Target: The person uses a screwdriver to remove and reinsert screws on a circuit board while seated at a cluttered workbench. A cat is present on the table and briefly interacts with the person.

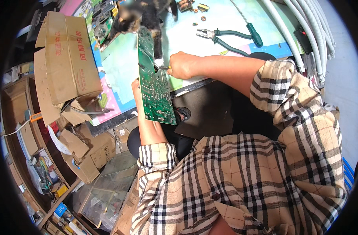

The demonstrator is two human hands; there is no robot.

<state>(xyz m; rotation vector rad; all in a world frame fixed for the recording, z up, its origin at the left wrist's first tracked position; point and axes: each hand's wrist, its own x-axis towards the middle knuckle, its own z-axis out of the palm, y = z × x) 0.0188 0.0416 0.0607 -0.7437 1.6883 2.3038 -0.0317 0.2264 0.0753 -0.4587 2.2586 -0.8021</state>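
My left hand [136,86], mostly hidden behind a long green circuit board [155,96], grips the board's left side and holds it tilted over the mat's front edge. My right hand [181,65] is closed on a small tool [168,67] with some yellow on it, at the board's right side; its exact kind is unclear. A black, tan and white cat [157,39] is on the mat at the top, its white paw touching or very near the board beside my right hand. Green-handled pliers [216,37] lie open to the right, near a green-handled screwdriver [254,34].
The pale patterned mat [190,39] bears circuit boards [102,23] and small components [187,5]. A cardboard box [69,58] stands left; white corrugated tubes [316,39] line the right. Wooden shelves [14,103] and more cardboard [89,156] are below left.
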